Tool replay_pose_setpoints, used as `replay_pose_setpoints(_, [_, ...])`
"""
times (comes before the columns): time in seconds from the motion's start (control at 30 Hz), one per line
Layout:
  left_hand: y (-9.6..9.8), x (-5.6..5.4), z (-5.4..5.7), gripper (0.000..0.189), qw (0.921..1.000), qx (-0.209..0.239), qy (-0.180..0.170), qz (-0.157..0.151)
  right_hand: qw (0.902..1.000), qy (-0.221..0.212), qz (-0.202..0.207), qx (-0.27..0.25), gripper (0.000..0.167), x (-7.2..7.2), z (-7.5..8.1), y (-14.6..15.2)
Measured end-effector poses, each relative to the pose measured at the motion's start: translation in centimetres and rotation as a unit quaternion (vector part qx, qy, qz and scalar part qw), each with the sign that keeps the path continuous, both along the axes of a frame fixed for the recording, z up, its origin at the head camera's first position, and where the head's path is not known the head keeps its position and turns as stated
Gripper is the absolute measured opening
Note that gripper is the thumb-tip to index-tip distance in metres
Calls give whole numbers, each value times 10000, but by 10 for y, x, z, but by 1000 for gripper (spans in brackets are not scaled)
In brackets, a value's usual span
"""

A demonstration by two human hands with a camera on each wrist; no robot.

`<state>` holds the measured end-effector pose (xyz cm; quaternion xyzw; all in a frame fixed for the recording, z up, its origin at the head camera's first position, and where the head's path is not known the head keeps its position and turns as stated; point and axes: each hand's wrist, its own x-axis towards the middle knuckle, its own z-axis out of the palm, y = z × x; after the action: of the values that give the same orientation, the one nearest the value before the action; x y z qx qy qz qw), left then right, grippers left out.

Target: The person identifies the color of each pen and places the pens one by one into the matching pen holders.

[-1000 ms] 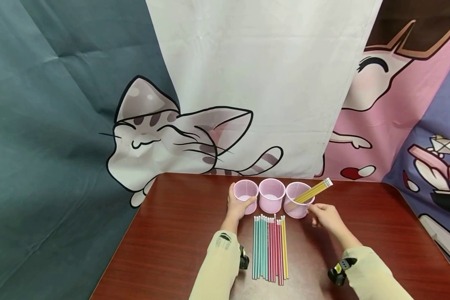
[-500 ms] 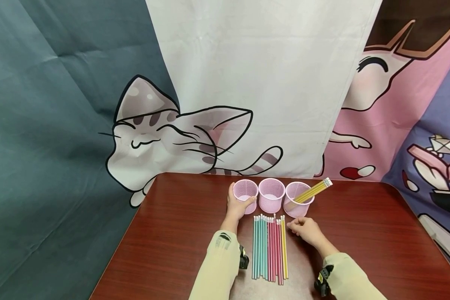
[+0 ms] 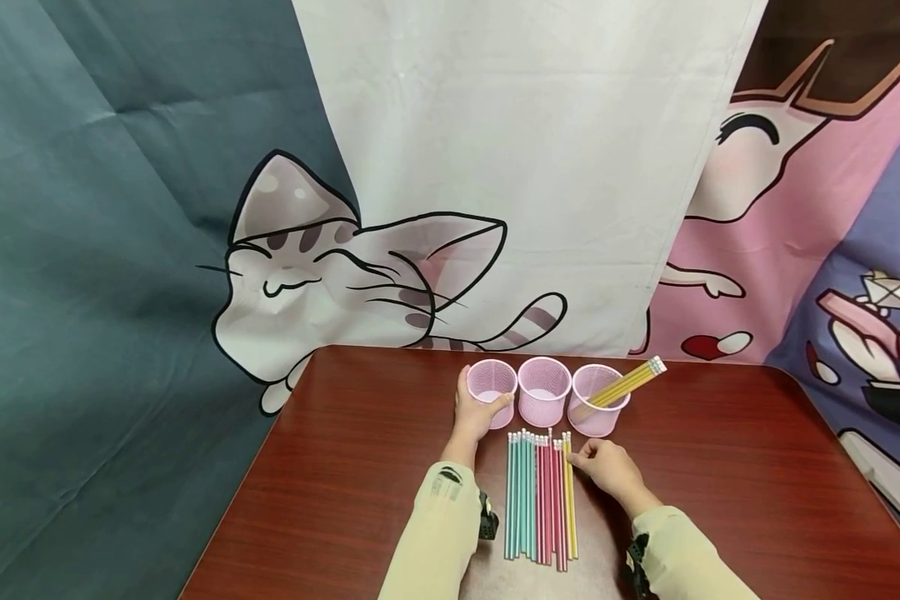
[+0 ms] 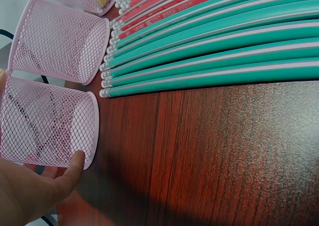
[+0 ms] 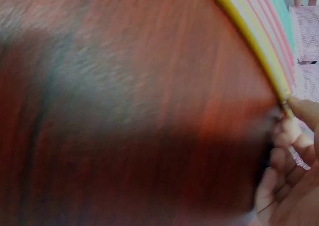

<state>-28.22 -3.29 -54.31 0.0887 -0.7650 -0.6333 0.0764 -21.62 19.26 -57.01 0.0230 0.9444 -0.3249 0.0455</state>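
Observation:
My left hand (image 3: pixel 474 414) grips the leftmost pink mesh pencil cup (image 4: pixel 45 121), its thumb on the near side. Two more such cups stand beside it, a middle cup (image 3: pixel 543 412) and a right cup (image 3: pixel 587 425). Several yellow pencils (image 3: pixel 632 380) lean in the right cup, white eraser ends up. In front of the cups lies a row of teal pencils (image 3: pixel 521 500), red pencils (image 3: pixel 547 508) and yellow pencils (image 3: pixel 572 521). At the row's right side, my right hand (image 3: pixel 613 471) pinches the eraser end of a yellow pencil (image 5: pixel 249 39).
Everything stands on a dark red-brown wooden table (image 3: pixel 345 467). A cloth backdrop (image 3: pixel 540 167) with a cartoon cat hangs right behind its far edge. Both forearms reach in from the near side, each with a wrist camera.
My right hand has moved from beside the right cup down and left to the yellow pencils in the row, where its fingertips now pinch one. The left hand has stayed on its cup.

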Motion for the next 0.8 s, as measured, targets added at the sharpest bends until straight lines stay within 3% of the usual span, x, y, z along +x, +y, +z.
replay_pose_setpoints(0.37, [0, 0, 0, 96, 10000, 52, -26, 6, 9990, -272, -82, 335, 22, -1, 6, -1])
replay_pose_setpoints(0.8, [1, 0, -1, 96, 10000, -67, -55, 34, 9975, -481, -309, 412, 32, 1, 6, -1])
